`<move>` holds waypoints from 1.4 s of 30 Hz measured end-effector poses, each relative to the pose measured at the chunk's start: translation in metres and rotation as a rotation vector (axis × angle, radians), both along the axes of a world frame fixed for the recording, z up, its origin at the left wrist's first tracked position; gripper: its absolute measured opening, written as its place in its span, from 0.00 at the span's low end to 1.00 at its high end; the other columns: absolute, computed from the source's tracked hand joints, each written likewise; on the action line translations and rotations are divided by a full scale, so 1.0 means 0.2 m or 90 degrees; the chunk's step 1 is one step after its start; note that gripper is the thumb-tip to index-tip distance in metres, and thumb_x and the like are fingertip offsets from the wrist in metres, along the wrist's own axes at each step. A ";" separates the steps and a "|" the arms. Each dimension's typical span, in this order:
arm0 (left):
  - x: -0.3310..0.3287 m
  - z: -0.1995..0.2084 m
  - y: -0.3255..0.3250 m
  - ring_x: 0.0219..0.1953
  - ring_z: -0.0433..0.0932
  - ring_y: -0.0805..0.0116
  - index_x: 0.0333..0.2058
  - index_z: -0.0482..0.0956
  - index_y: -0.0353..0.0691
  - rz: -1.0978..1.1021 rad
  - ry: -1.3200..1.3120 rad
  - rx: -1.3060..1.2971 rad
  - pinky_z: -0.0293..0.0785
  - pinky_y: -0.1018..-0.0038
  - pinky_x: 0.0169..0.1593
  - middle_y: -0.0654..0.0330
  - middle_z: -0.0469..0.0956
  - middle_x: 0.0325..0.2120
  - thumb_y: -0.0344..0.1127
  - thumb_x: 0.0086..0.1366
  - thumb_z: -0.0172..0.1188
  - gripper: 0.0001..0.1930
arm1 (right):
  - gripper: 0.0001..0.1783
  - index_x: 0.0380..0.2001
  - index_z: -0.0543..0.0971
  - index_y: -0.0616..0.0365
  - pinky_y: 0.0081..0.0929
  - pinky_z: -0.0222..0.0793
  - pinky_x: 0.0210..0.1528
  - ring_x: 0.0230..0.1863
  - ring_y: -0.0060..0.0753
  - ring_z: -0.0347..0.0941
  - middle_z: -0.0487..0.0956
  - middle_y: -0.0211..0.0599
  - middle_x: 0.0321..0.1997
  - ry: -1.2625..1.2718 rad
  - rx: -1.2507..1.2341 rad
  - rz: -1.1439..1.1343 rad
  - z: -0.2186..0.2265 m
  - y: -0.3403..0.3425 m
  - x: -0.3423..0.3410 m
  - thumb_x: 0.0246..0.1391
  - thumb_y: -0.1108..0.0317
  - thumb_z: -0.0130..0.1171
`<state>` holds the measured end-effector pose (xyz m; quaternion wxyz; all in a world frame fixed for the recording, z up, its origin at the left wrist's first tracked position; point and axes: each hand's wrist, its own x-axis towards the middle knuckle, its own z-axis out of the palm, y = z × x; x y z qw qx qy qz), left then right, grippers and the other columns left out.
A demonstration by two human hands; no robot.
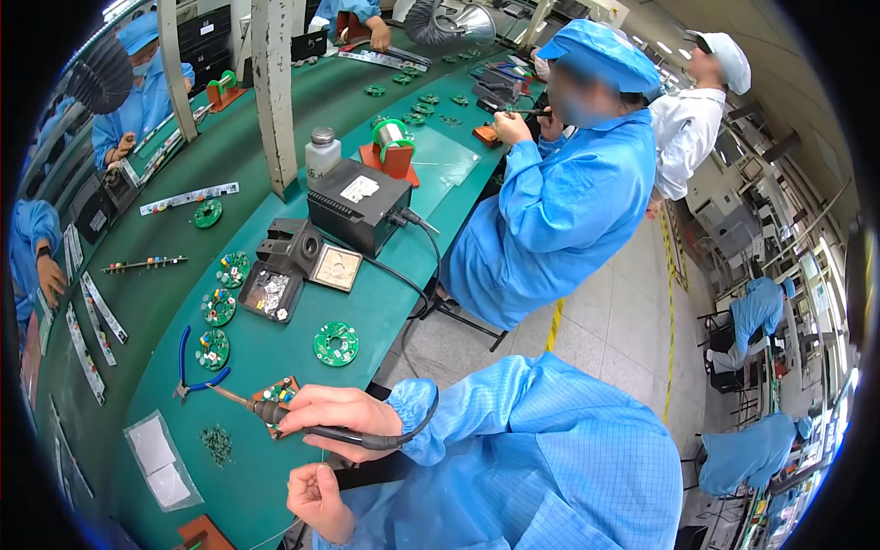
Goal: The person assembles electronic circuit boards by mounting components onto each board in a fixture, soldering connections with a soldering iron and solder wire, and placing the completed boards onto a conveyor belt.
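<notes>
My right hand (344, 417) is closed around the handle of a soldering iron (316, 431), its copper-coloured tip pointing left. Under the iron, a small circuit board (278, 392) with coloured parts sits partly covered by my hand. Below it, my left hand (319, 502) pinches a thin solder wire (323, 454), whose end stands up from the fingers. Blue-handled pliers (197, 371) lie just past the iron's tip. A pile of small green parts (216, 445) is beside a clear bag with white paper (163, 460).
Round green boards (336, 344) lie on the mat, several near the iron stand (280, 261). Behind stand a black soldering station (359, 206), a bottle (323, 156) and a solder spool (393, 135). A conveyor belt (151, 293) carries board strips. A blue-clad co-worker (568, 192) sits alongside.
</notes>
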<state>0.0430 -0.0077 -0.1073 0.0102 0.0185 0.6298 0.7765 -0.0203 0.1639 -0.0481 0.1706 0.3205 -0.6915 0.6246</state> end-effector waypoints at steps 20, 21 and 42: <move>-0.12 0.00 -0.12 0.19 0.75 0.64 0.27 0.77 0.35 0.299 0.196 -0.362 0.70 0.73 0.23 0.56 0.75 0.24 0.18 0.49 0.64 0.07 | 0.20 0.41 0.74 0.61 0.38 0.67 0.36 0.31 0.39 0.70 0.74 0.44 0.28 -0.007 0.050 -0.036 -0.15 0.13 -0.06 0.65 0.52 0.50; -0.14 -0.02 -0.12 0.19 0.75 0.64 0.25 0.75 0.36 0.287 0.222 -0.385 0.69 0.73 0.21 0.54 0.77 0.28 0.20 0.46 0.65 0.08 | 0.22 0.42 0.74 0.61 0.39 0.67 0.36 0.32 0.39 0.70 0.74 0.45 0.28 -0.016 0.056 -0.051 -0.13 0.10 -0.06 0.66 0.50 0.47; -0.24 -0.09 0.03 0.18 0.76 0.66 0.19 0.67 0.36 0.307 0.234 -0.395 0.70 0.74 0.19 0.45 0.80 0.41 0.23 0.46 0.61 0.09 | 0.08 0.25 0.78 0.60 0.31 0.58 0.25 0.14 0.28 0.60 0.68 0.30 0.13 0.050 0.205 0.082 -0.13 0.16 -0.19 0.38 0.71 0.63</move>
